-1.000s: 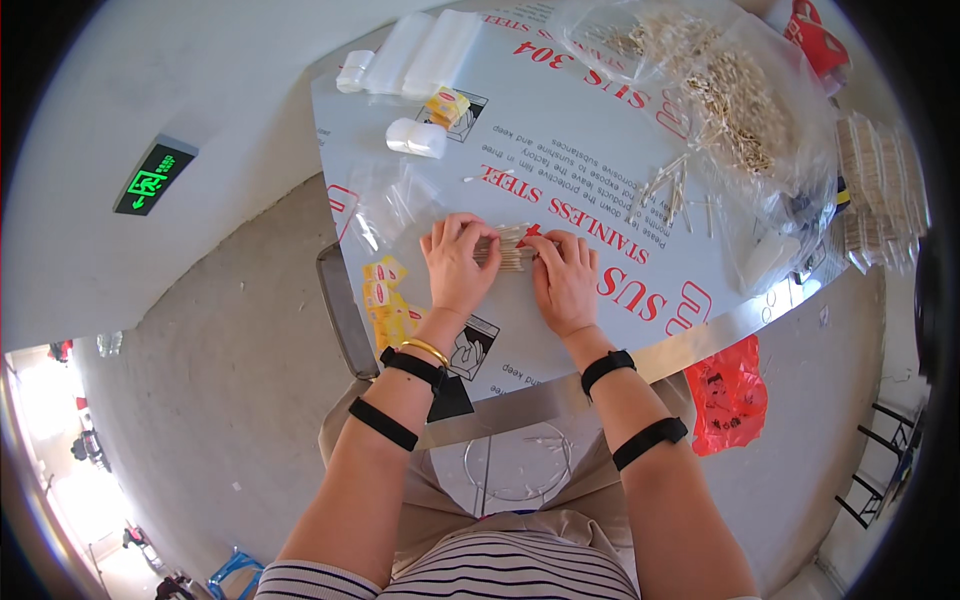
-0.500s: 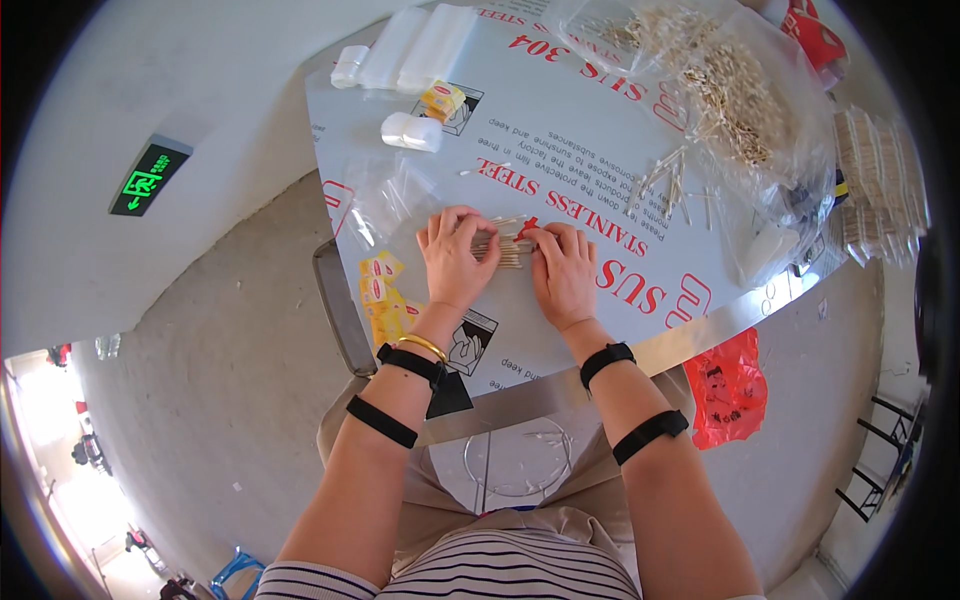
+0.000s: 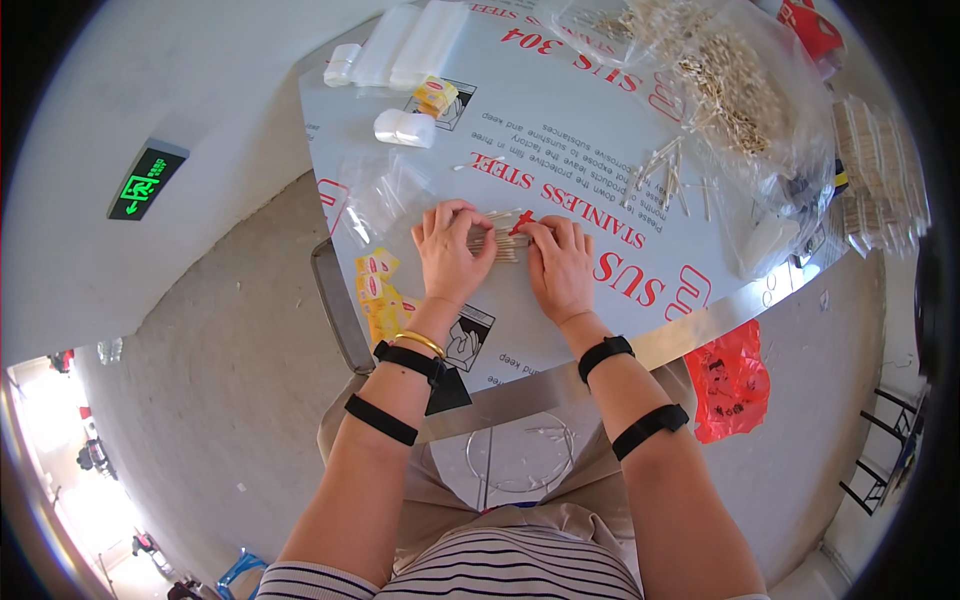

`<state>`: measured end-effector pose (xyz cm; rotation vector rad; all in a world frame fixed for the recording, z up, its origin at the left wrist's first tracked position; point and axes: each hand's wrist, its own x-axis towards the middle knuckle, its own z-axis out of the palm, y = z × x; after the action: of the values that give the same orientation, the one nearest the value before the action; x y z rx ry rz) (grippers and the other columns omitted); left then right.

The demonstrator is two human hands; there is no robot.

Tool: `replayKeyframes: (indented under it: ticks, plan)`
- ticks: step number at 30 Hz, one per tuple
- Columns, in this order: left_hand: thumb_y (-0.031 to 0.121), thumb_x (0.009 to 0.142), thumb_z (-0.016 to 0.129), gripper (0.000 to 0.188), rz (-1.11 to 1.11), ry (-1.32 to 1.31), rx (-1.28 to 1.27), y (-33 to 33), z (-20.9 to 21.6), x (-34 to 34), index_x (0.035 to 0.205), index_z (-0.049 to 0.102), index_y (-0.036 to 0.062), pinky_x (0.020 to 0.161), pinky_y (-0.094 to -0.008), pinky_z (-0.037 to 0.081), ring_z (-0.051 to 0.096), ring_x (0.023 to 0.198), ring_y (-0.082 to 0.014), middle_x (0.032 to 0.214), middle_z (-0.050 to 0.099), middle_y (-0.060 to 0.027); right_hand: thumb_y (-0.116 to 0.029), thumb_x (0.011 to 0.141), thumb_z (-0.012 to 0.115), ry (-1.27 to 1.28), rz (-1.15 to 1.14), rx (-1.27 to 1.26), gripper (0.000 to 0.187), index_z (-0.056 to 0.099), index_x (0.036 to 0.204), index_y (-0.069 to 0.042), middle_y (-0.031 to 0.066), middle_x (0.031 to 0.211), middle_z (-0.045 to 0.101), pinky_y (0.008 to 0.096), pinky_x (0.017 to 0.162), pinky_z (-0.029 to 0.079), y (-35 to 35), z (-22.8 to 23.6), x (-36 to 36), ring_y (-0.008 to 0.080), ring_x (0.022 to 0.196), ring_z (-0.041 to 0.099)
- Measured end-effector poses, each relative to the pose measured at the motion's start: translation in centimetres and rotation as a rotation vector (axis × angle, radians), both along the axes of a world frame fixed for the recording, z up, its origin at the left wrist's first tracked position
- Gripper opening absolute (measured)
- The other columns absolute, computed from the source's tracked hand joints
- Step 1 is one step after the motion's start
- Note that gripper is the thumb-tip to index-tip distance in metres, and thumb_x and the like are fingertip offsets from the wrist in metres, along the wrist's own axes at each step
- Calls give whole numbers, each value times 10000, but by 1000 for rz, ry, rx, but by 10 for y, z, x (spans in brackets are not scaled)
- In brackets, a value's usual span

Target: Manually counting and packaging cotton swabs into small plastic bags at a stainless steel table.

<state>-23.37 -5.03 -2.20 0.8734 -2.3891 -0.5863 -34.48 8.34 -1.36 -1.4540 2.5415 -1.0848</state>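
Observation:
A small bundle of wooden-stemmed cotton swabs lies on the table between my hands. My left hand is curled at its left end, thumb and forefinger bent together around the swabs. From the right, my right hand has its thumb and fingers pinched at the other end; the tips partly cover what they grip. Left of my left hand are clear plastic bags. Nearer to me, beside my left wrist, small yellow paper labels lie in an overlapping pile.
A large clear bag of loose swabs fills the far right, with several swabs spilled beside it. Packed bundles stand at the right edge. Stacks of clear bags, a white roll and yellow labels lie far left.
Both hands stay at the swab bundle with only slight finger movement. The whole view has shifted a little.

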Motion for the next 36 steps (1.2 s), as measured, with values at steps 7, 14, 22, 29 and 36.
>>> replayKeyframes:
  ticks: [7,14,22,29,36]
  plan:
    - [177,744,746,133,-18,-10,-16,0,-1,-1,846,660,177,917,-414,351,516,1077,-237,1079,575,28,-84,848,602,12,-1,0,257,640,1089,-164,29,1072,573,389,867,391,1,-2,-1,238,1014,546]
    - [166,763,753,132,-25,17,-19,-2,-1,3,861,666,180,912,-402,357,528,1057,-226,1052,584,45,-84,849,598,18,-1,-22,244,642,1077,-160,29,1062,572,391,859,390,0,-4,0,239,999,545]
    - [186,835,736,80,-49,123,42,-4,-6,4,869,666,170,908,-391,359,543,1024,-218,1019,620,37,-92,848,604,18,-10,-33,225,644,1057,-164,27,1051,571,388,861,392,2,-4,-2,230,998,545]
    - [155,877,714,83,41,264,295,-3,15,17,904,658,101,880,-374,409,592,876,-215,877,659,-29,-101,850,605,16,-26,-54,217,643,1053,-168,19,1042,579,389,869,399,-2,-6,0,222,1019,548]
    - [25,874,711,258,24,366,340,62,111,59,1105,598,38,776,-256,468,584,790,-105,815,619,-27,-168,921,588,-131,-40,-86,143,650,1048,-154,25,1010,608,389,872,407,5,-6,-8,224,1003,565]
